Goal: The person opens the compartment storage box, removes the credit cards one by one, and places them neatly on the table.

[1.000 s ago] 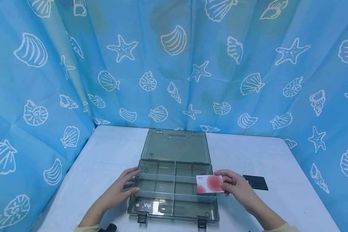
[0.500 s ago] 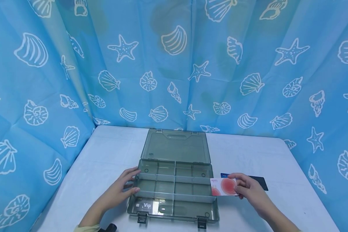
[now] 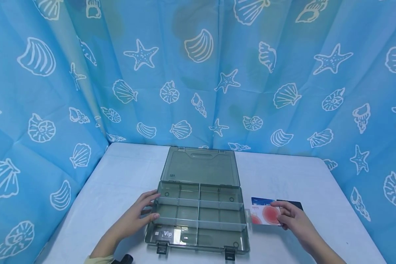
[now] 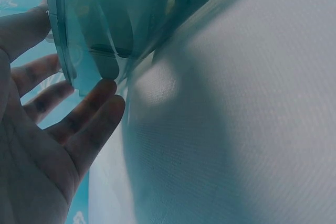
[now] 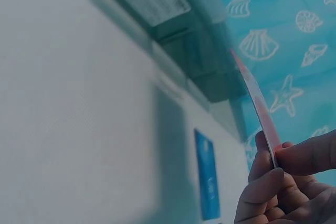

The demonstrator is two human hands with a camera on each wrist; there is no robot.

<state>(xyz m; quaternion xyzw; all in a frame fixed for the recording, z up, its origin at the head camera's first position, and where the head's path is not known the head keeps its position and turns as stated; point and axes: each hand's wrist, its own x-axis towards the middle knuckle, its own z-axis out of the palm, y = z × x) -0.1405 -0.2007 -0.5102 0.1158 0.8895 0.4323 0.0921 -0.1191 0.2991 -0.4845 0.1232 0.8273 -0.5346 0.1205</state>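
My right hand (image 3: 295,220) pinches a white card with red circles (image 3: 262,214) between thumb and fingers, just past the right side of a smoky, see-through compartment box (image 3: 198,248). Seen almost edge-on in the right wrist view, the card (image 5: 258,100) is raised over the table. At the box's left wall rests my left hand (image 3: 133,214), its fingers extended and the fingertips (image 4: 107,88) against the plastic. In the front left compartment lies a dark card marked "Vip" (image 3: 165,234). The box's other compartments hold nothing visible.
The box lid (image 3: 201,167) lies folded back behind it. Right of the box, a blue card (image 3: 259,201) and a black card (image 3: 296,204) are on the white table, partly covered by my right hand and its card. A patterned blue curtain (image 3: 184,73) surrounds the table.
My right hand has carried the white-and-red card rightward, from over the box to beside it. The blue card, hidden at first, now shows behind it. My left hand has stayed put.
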